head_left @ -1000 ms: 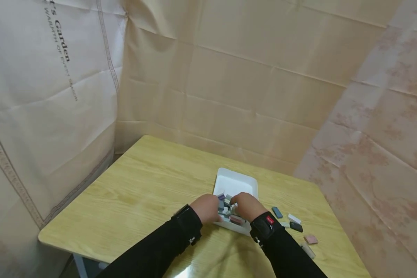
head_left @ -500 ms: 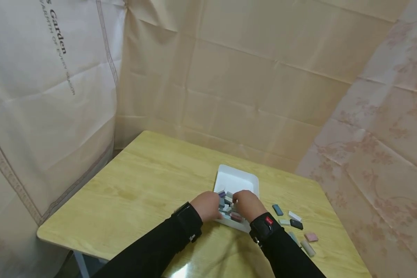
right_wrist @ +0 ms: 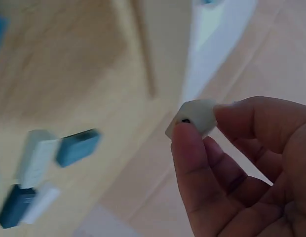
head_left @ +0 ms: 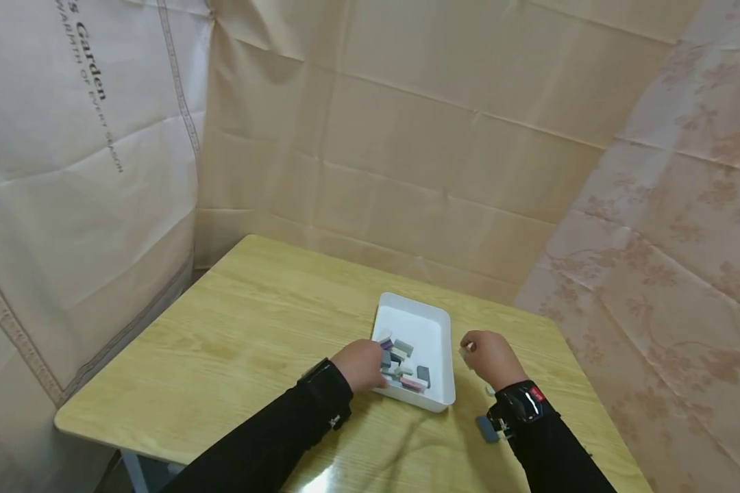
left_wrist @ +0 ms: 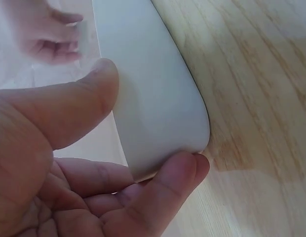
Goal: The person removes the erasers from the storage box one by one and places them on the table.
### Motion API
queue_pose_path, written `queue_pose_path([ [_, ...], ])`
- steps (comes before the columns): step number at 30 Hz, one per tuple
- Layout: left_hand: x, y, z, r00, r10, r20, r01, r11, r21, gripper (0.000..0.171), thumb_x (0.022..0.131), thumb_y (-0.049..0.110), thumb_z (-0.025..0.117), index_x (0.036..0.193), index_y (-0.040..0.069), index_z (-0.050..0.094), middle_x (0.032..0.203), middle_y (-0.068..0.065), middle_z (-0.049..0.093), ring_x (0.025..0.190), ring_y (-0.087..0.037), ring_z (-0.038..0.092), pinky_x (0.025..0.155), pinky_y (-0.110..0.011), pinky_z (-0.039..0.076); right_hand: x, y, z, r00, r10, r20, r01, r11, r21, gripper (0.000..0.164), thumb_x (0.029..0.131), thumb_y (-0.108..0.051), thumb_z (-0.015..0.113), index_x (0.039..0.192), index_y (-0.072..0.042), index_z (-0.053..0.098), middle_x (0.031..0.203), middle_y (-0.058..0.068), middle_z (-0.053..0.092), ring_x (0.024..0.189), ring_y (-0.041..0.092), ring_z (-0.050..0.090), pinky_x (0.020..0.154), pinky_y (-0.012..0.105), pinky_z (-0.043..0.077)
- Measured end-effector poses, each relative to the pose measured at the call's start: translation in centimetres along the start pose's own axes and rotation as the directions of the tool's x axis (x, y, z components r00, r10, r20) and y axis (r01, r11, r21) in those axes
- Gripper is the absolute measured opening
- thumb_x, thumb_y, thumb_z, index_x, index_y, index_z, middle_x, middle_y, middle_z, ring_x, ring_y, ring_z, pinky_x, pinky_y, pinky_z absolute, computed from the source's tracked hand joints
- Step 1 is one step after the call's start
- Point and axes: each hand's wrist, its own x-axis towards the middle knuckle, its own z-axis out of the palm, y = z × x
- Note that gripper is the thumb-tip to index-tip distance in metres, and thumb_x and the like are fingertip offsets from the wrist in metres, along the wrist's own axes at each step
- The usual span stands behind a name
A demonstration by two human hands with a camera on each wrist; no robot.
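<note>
My left hand (head_left: 358,364) grips the left side of a white tray (head_left: 421,327). In the left wrist view, its thumb lies on the tray's wall (left_wrist: 148,94) and its fingers bend round the corner. Several small blocks (head_left: 412,385) in grey, pink, white and purple lie in the near part of the tray. To the right of the tray, above the table, my right hand (head_left: 495,359) pinches a pale off-white block (right_wrist: 201,113) with a small dark spot, between thumb and fingertips.
More loose blocks lie on the table to the right, among them a blue-grey one (head_left: 486,429) beside the right wrist; the right wrist view shows a teal block (right_wrist: 78,147) and a white block (right_wrist: 37,157). The wooden table (head_left: 253,329) is backed by hanging cloth (head_left: 407,150).
My right hand has left the tray and moved right with the pale block between its fingers. The left hand has kept its hold on the tray.
</note>
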Motion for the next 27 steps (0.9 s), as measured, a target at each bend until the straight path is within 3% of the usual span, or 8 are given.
queue_pose_path([
  [3, -0.1, -0.1, 0.1, 1.0, 0.002, 0.006, -0.002, 1.0, -0.002, 0.048, 0.082, 0.026, 0.091, 0.058, 0.014, 0.05, 0.06, 0.006, 0.045, 0.06, -0.012, 0.042, 0.063, -0.027, 0.041, -0.2, 1.5, 0.8, 0.999, 0.038, 0.035, -0.038, 0.999, -0.011, 0.012, 0.097, -0.01, 0.071, 0.104, -0.001, 0.076, 0.077, 0.004, 0.071, 0.065, 0.016, 0.064, 0.063, 0.037, 0.052],
  [7, -0.1, -0.1, 0.5, 1.0, 0.001, 0.013, -0.001, 1.0, 0.002, 0.048, 0.082, 0.028, 0.091, 0.06, 0.015, 0.051, 0.061, 0.006, 0.046, 0.06, -0.012, 0.043, 0.064, -0.027, 0.041, -0.2, 3.2, 2.3, 0.995, 0.065, 0.075, -0.062, 0.997, -0.047, 0.013, 0.094, -0.006, 0.07, 0.103, -0.001, 0.077, 0.088, 0.01, 0.074, 0.076, 0.022, 0.066, 0.073, 0.044, 0.056],
  [12, 0.0, -0.1, 0.6, 1.0, -0.017, 0.012, 0.017, 1.0, -0.008, 0.044, 0.082, 0.027, 0.091, 0.063, 0.013, 0.054, 0.063, 0.005, 0.049, 0.061, -0.012, 0.044, 0.064, -0.028, 0.042, 0.0, 4.5, 4.0, 0.997, 0.015, 0.081, -0.009, 0.998, -0.07, 0.008, 0.092, -0.003, 0.07, 0.097, -0.003, 0.077, 0.099, 0.015, 0.077, 0.091, 0.03, 0.07, 0.086, 0.053, 0.057],
  [18, 0.5, -0.4, 0.3, 1.0, -0.005, -0.004, 0.005, 1.0, 0.027, 0.042, 0.081, 0.028, 0.091, 0.064, 0.012, 0.057, 0.065, 0.004, 0.053, 0.062, -0.013, 0.046, 0.066, -0.029, 0.044, 0.6, 4.2, 3.7, 0.997, -0.015, 0.082, 0.023, 0.995, -0.099, 0.006, 0.093, -0.005, 0.071, 0.095, -0.004, 0.076, 0.096, 0.014, 0.076, 0.088, 0.028, 0.068, 0.087, 0.051, 0.057],
  [24, 0.2, -0.2, 0.1, 1.0, -0.022, 0.0, 0.022, 0.999, 0.043, 0.043, 0.083, 0.03, 0.091, 0.064, 0.012, 0.056, 0.066, 0.004, 0.053, 0.064, -0.013, 0.047, 0.068, -0.029, 0.045, 0.3, 3.6, 3.3, 0.994, 0.024, 0.105, -0.015, 0.996, -0.085, 0.008, 0.09, -0.004, 0.072, 0.097, -0.005, 0.076, 0.091, 0.01, 0.074, 0.083, 0.025, 0.064, 0.082, 0.046, 0.056],
  [27, 0.0, -0.2, 0.1, 1.0, -0.021, -0.003, 0.021, 0.998, 0.052, 0.044, 0.082, 0.031, 0.091, 0.064, 0.012, 0.055, 0.065, 0.004, 0.052, 0.063, -0.013, 0.046, 0.068, -0.029, 0.045, 0.1, 3.2, 3.1, 0.996, 0.014, 0.083, -0.005, 0.995, -0.099, 0.012, 0.091, -0.002, 0.072, 0.101, -0.003, 0.077, 0.097, 0.013, 0.077, 0.088, 0.028, 0.07, 0.085, 0.049, 0.058],
])
